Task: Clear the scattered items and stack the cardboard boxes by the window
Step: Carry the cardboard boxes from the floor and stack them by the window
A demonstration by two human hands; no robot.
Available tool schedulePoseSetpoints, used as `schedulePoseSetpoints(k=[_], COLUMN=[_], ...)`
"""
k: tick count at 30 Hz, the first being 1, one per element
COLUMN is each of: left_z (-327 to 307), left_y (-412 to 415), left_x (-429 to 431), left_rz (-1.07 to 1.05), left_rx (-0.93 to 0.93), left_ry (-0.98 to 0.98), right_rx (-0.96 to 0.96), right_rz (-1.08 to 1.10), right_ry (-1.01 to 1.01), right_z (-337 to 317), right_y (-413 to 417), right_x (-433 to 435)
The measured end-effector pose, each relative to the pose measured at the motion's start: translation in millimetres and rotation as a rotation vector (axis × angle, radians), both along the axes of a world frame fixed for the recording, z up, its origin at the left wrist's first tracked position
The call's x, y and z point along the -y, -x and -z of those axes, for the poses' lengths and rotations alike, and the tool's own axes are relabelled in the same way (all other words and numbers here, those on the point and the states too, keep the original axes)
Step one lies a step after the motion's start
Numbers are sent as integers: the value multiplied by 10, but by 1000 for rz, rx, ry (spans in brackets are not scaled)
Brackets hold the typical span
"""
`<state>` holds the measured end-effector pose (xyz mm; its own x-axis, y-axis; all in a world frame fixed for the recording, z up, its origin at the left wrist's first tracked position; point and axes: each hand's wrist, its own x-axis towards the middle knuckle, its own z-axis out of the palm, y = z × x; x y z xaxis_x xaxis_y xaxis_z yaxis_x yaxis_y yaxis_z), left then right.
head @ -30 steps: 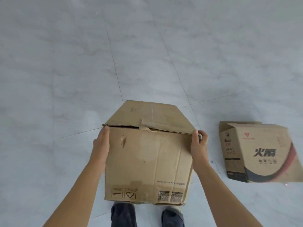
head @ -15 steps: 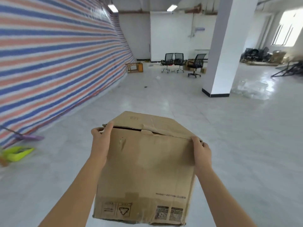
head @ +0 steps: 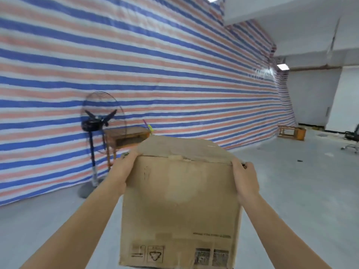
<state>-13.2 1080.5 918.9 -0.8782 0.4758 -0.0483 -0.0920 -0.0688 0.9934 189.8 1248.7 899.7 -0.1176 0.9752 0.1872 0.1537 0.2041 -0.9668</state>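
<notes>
1. Striped tarpaulin wall point(head: 174, 74): fills the background; no window is in view.
2. Cardboard box point(head: 180, 206): carried in the air in front of me, printed face toward me, top flap loose and ragged at its edge. I judge it light, probably empty; the creased walls look soft and may buckle.
3. Pedestal fan point(head: 99, 121) and wooden bench point(head: 126, 134): beside the wall, well apart from the box.
4. Left grip point(head: 120, 171) and right grip point(head: 245, 181): each clamped on an upper corner. The bottom corners would give firmer support.
</notes>
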Motion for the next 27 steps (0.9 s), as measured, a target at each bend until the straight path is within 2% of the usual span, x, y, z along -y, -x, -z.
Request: schedulePoseSetpoints(k=[6,13,17,22,27], left_z=[-415,-417,-311,-264,-204], left_y=[202,3,-327,-939,-1547], left_x=[1604,3662,4990,6572,7622], left_rz=[-356,-673,-906,-1139,-1323], left_rx=[-109,-64,-9,22,-15], left_ry=[-9,-66,-58,-19,-1], right_rx=[-60,10,32,76,93], right_rz=[-374,-692,-954,-1216,-1474], right_ry=[31,-142,-196,-148,-102], right_z=[-346,-535,-517,-322,-129], right_y=[823,1542,1932,2112,2094], right_x=[958,2669,3902,5612,7054])
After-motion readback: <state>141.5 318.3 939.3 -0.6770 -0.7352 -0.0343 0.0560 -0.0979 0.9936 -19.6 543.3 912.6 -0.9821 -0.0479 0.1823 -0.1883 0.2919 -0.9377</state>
